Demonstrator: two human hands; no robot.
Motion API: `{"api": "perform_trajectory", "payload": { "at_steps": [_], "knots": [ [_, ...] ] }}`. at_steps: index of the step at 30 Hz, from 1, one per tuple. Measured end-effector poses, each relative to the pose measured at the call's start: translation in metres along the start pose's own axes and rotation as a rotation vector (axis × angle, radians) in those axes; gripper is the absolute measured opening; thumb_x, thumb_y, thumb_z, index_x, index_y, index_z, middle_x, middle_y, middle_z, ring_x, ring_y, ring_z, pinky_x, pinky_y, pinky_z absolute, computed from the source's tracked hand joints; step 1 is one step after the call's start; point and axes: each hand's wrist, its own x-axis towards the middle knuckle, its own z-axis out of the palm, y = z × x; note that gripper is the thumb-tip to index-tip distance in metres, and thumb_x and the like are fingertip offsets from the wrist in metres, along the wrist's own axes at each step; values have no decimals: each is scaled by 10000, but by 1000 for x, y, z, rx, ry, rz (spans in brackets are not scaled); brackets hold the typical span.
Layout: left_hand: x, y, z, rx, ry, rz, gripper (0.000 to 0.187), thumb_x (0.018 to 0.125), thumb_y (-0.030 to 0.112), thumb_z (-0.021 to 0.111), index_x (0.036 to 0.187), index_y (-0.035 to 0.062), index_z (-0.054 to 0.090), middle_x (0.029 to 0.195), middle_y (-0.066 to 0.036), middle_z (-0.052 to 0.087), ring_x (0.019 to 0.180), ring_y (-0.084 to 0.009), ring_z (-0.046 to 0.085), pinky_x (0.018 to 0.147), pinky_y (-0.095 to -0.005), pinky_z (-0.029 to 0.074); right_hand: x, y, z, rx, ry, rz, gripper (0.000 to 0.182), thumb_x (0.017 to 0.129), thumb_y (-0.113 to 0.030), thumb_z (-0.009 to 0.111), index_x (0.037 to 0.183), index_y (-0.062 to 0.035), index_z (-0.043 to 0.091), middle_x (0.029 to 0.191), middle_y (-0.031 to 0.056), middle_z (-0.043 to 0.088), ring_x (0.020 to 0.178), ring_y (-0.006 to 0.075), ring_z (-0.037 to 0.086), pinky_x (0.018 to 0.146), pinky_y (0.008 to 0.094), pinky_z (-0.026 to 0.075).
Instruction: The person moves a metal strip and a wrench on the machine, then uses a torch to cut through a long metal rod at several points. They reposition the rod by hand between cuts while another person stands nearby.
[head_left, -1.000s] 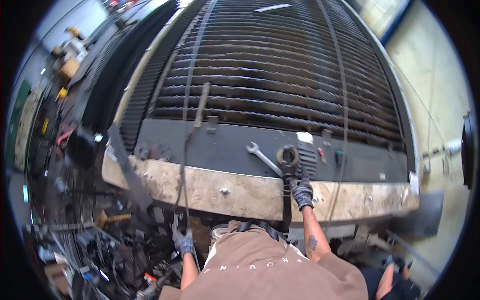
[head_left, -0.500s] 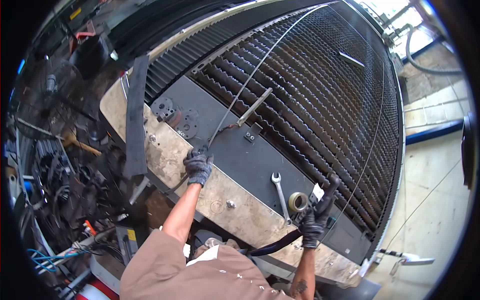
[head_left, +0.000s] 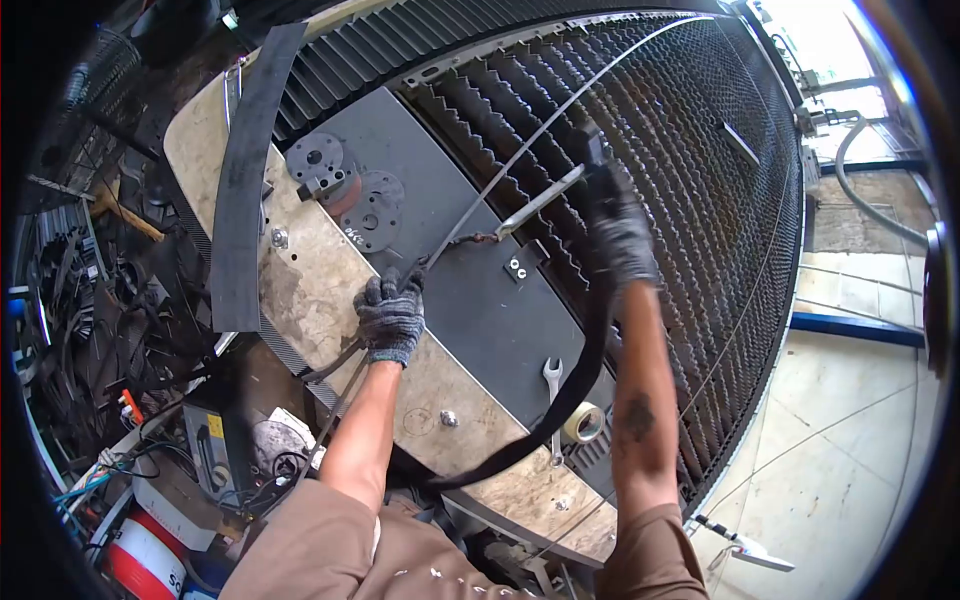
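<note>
My left hand (head_left: 390, 318), in a grey knit glove, is closed around a thin dark cable (head_left: 342, 362) at the edge of the worktop. Beyond it, a long thin rod (head_left: 520, 152) runs toward the far end. My right hand (head_left: 622, 240), gloved and blurred, is closed on a black torch-like handle (head_left: 596, 150). From that handle a thick sleeved cable (head_left: 585, 370) hangs in a curve toward my body. The handle's tip is by the upper end of a pale metal bar (head_left: 543, 200). A dark, twisted piece (head_left: 472, 239) lies at the bar's lower end.
A toothed slat bed (head_left: 690, 190) fills the right. Round flanged discs (head_left: 368, 222) lie on the dark plate. An open-end wrench (head_left: 552, 378) and a tape roll (head_left: 584, 423) sit near the front. A long dark strip (head_left: 245, 190) overhangs the left edge.
My right hand has swung up and forward with the black handle, from beside the tape roll to the pale bar. Its sleeved cable now trails across the worktop. My left hand keeps its hold.
</note>
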Motion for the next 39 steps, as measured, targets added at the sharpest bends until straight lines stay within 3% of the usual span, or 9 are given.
{"api": "perform_trajectory", "payload": {
  "at_steps": [2, 4, 5, 9, 13, 17, 25, 37, 39],
  "knots": [
    [2, -1, 1, -19, 3, -22, 370, 912, 341, 623, 1273, 337, 705, 1333, -79, 621, 1199, -342, 545, 954, -616, 444, -1, 18, 52, -265, -36, 56, 556, 1014, -160, 607, 1544, -240, 461, 1239, 205, 703, 1134, 316, 700, 969, 421, 538],
    [2, 0, -7, 10, 36, 13, 415, 890, 351, 665, 1304, 322, 684, 1285, -76, 652, 1184, -335, 539, 940, -580, 452, 6, 56, 82, -33, -192, 62, 534, 1043, -249, 618, 1556, -222, 474, 1447, 155, 619, 1347, 258, 587, 1088, 338, 458],
    [4, 1, -10, -9, 38, 11, 395, 877, 326, 675, 1271, 316, 705, 1275, -80, 653, 1154, -343, 552, 921, -573, 458, -2, 64, 88, -119, -73, -142, 554, 1029, -232, 616, 1562, -223, 466, 1391, 164, 647, 1250, 272, 647, 1032, 355, 502],
    [-2, -3, 4, -6, -53, 23, 472, 901, 347, 650, 1373, 367, 648, 1347, -100, 608, 1215, -350, 533, 958, -622, 444, 2, 57, 112, 155, -66, 210, 568, 1029, -198, 612, 1573, -181, 449, 1293, 159, 664, 1046, 228, 674, 915, 392, 552],
    [-4, -3, 3, -27, -31, 13, 473, 896, 354, 654, 1369, 363, 651, 1357, -105, 605, 1219, -353, 534, 960, -625, 445, 0, 65, 126, 106, -1, 107, 581, 1036, -180, 592, 1586, -278, 432, 1252, 143, 727, 935, 178, 713, 831, 343, 560],
    [4, 1, -11, -8, 62, 21, 349, 858, 305, 710, 1204, 301, 750, 1263, -81, 656, 1150, -343, 575, 901, -576, 468, 5, 76, 134, 103, 15, 52, 569, 1040, -198, 589, 1584, -263, 434, 1287, 154, 715, 1008, 223, 728, 872, 370, 556],
    [5, 2, -10, -8, 47, 19, 363, 859, 314, 712, 1221, 307, 744, 1276, -81, 645, 1162, -342, 565, 908, -571, 467, 1, 67, 134, 53, 14, 101, 551, 1048, -220, 571, 1580, -255, 429, 1342, 205, 668, 1229, 369, 656, 985, 422, 515],
    [3, 1, -8, 17, 42, 17, 390, 869, 317, 702, 1258, 325, 725, 1296, -73, 630, 1176, -338, 546, 932, -578, 456, -1, 71, 137, -10, -59, -25, 555, 1066, -221, 535, 1598, -226, 376, 1557, 173, 493, 1409, 362, 502, 1116, 461, 430],
    [3, 2, -10, -1, 20, 7, 404, 868, 312, 698, 1270, 333, 720, 1306, -79, 628, 1187, -346, 545, 948, -587, 451, -2, 72, 140, -84, 34, -117, 580, 1033, -124, 580, 1583, -208, 416, 1441, 160, 616, 1284, 298, 625, 1036, 399, 495]
  ]
}}
